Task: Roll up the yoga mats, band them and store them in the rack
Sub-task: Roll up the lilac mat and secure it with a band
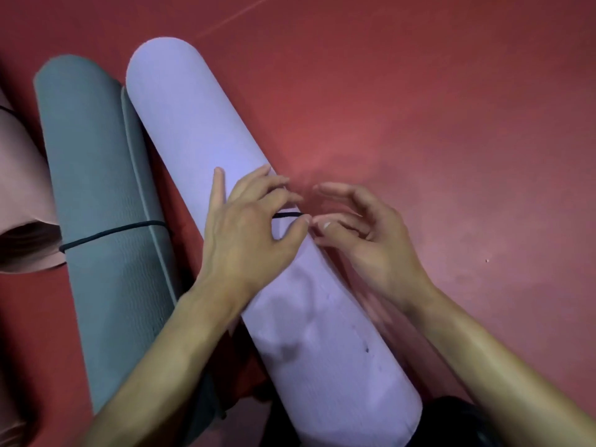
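Here's the purple yoga mat point(200, 130), fully rolled and lying on the red floor point(451, 124), running on a slant from the upper left of the frame down to the bottom centre. Both hands are on it at the middle of the picture. The left hand point(248, 240) sits on top of the roll, one of its fingers point(218, 188) stretched flat along the mat and pointing up the frame, the others curled. Its thumb and a curled finger pinch a thin black band point(287, 215), which shows as a short dark line across the right side of the roll. The right hand point(367, 240) comes in from the right, just off the mat's edge, fingers loosely bent, with its thumb and fingertip meeting the band's end right against the left thumb; whether it actually grips the band, I cannot tell. Left of the purple roll, and touching it near its upper end, lies a rolled grey yoga mat point(96, 162) with a second band point(113, 233) cinched around it. At the far left edge, a rolled pink yoga mat point(22, 188) peeks in, its open end facing the lower left.
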The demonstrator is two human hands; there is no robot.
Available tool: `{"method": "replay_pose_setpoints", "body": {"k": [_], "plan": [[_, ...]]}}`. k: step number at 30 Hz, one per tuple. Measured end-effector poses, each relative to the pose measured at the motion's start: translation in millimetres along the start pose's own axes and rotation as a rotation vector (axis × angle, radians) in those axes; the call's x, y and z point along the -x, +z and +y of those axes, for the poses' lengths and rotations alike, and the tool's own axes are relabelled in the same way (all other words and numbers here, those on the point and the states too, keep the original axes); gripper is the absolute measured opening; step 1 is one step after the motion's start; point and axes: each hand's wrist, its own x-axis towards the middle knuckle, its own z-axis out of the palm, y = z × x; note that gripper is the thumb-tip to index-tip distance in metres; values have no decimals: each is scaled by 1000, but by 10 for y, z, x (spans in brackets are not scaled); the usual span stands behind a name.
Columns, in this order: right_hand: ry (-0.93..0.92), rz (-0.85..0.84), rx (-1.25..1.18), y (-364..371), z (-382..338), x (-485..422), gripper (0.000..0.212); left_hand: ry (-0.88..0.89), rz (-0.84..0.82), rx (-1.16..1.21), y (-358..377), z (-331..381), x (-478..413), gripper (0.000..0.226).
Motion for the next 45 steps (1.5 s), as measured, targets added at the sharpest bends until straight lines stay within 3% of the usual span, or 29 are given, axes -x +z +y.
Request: {"method": "replay_pose_setpoints", "body": {"k": [5, 9, 15, 20, 23, 24, 27, 32, 34, 37, 39, 42, 45], "plan": [[4, -118, 363, -62, 158, -304, 29, -62, 57, 9, -39, -11, 80, 20], [-102, -112, 287, 27, 341, -363, 10, -98, 76, -15, -112, -35, 69, 14], [-312, -44, 526, 181, 425, -488, 10, -142, 99, -65, -86, 64, 33, 10], [-232, -8, 451, 270, 371, -685, 10, -187, 149, -28, -98, 87, -52, 7], [-22, -50, 201, 216, 482, -368, 27, -62, 5, -60, 14, 51, 115, 48], [26, -76, 135, 180, 502, -246, 35, -23, -9, -83, 70, 48, 184, 52], [54, -165, 61, 146, 477, -20, 46, -25, 78, -15, 166, 30, 312, 46], [-27, -273, 298, 204, 274, 147, 66, -117, 211, 147, 151, -18, 407, 43], [-6, -318, 386, 220, 181, 234, 79, -225, 286, 233, 140, -33, 478, 53], [-27, -389, 532, 356, 86, 366, 97, -622, 329, 521, 71, 7, 582, 98], [-35, -359, 545, 426, 74, 366, 107, -842, 322, 814, 21, 60, 606, 105], [142, -262, 455, 340, 49, 129, 114, -896, 340, 976, 68, 118, 585, 93], [157, -309, 405, 283, 114, -20, 104, -879, 361, 916, 188, 98, 514, 106]]}}
